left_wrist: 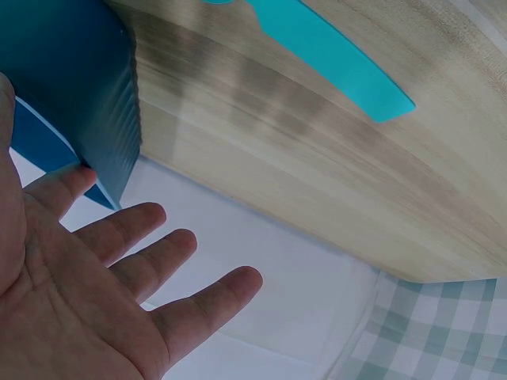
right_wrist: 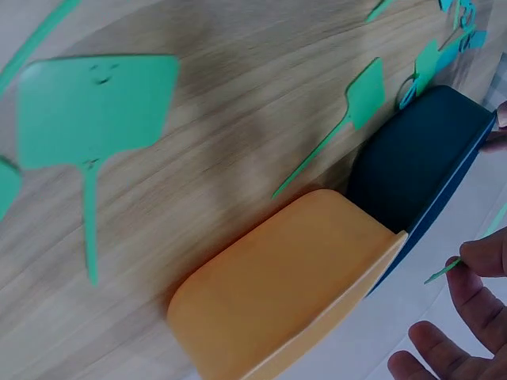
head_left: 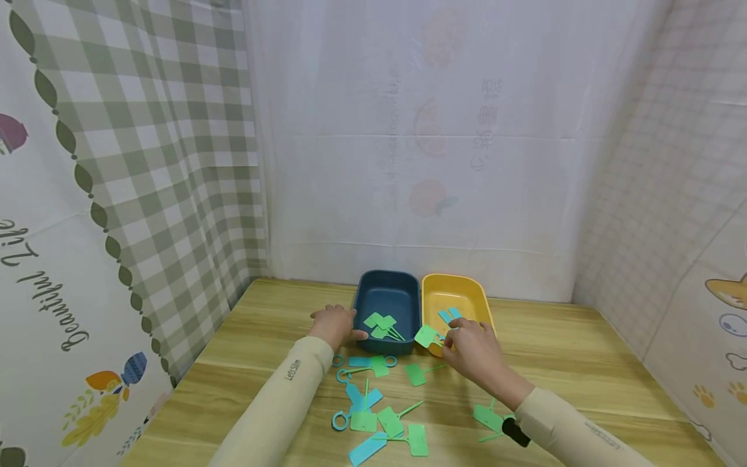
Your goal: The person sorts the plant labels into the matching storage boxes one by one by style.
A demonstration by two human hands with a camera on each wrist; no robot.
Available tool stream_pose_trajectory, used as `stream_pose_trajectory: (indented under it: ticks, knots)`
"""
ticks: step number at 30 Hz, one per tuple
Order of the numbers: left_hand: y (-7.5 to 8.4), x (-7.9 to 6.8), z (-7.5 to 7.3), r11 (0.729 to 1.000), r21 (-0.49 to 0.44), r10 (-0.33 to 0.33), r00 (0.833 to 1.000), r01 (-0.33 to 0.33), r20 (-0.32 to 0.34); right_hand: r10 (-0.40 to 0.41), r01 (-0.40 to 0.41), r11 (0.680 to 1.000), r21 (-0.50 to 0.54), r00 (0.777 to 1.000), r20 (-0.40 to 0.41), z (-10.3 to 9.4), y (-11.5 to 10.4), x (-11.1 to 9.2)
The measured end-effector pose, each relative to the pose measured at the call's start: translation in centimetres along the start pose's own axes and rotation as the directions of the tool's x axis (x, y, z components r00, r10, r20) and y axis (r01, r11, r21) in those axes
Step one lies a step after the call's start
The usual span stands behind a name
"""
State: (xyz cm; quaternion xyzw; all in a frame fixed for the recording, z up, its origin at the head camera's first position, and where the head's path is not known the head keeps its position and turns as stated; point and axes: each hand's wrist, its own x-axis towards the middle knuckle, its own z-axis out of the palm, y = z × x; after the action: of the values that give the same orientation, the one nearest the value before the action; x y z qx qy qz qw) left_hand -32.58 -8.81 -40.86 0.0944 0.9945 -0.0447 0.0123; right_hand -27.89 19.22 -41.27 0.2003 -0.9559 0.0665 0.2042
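Observation:
A dark blue bin (head_left: 388,285) holds several green plant labels (head_left: 382,324). My left hand (head_left: 335,326) rests at its left rim, thumb over the edge; in the left wrist view its fingers are loosely extended. Beside it stands a yellow bin (head_left: 461,283) with blue tags (head_left: 448,315) inside. My right hand (head_left: 471,347), over the yellow bin's front, pinches a green plant label (head_left: 426,335) by its thin stem between thumb and finger. The label's square head reaches left toward the blue bin; in the right wrist view only a bit of the stem shows at the fingertips.
In front of the bins lie several green labels (head_left: 364,421) and blue ring-ended tags (head_left: 369,447), some overlapping. More green labels (head_left: 487,417) lie under the right forearm. A white curtain (head_left: 350,194) hangs behind the wooden table (head_left: 280,318), a checked cloth at left.

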Motion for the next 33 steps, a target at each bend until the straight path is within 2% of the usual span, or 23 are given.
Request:
stream_pose_trajectory:
  ticks: [5, 15, 23, 29, 33]
  knots:
    - [0.0, -0.1, -0.1, 1.000, -0.004, 0.002, 1.000, -0.002, 0.002, 0.087, -0.091, 0.994, 0.066, 0.995, 0.055, 0.1, -0.7, 1.5]
    - [0.1, -0.2, -0.2, 1.000, -0.004, 0.001, 1.000, -0.001, -0.004, 0.189, -0.193, 0.971, 0.143, 0.981, 0.045, 0.9, -2.4, 4.9]
    - [0.0, -0.3, -0.2, 1.000, -0.003, 0.006, 1.000, -0.006, -0.024, 0.328, -0.337, 0.911, 0.237, 0.941, 0.078, 2.3, -3.4, 7.0]
    - [0.0, -0.3, -0.3, 1.000, -0.005, 0.005, 1.000, -0.005, -0.013, 0.393, -0.405, 0.882, 0.242, 0.914, 0.099, 3.1, -4.1, 8.2]
    - [0.1, -0.1, -0.1, 1.000, -0.008, 0.009, 1.000, -0.009, -0.009, 0.416, -0.432, 0.876, 0.214, 0.902, 0.116, 3.8, -4.4, 8.6]
